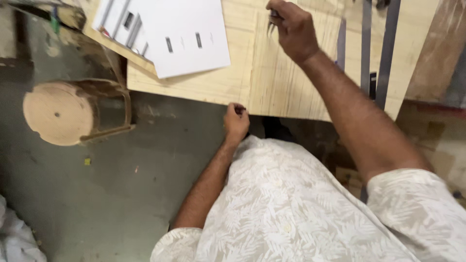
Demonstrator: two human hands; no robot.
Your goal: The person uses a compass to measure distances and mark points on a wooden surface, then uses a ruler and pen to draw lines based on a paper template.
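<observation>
Plywood board (286,73): right hand (291,29) grip grasping slim metal tool (273,22); left hand (236,121) clenched at edge.

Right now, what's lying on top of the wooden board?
White paper sheets lie on the board. The right hand holds a thin tool over it. The left hand grips its edge. Whatever's beneath the sheets is hidden.

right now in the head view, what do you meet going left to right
round wooden stool → white paper sheets → left hand gripping the plywood board edge → right hand holding a thin tool → dark metal strips
</observation>
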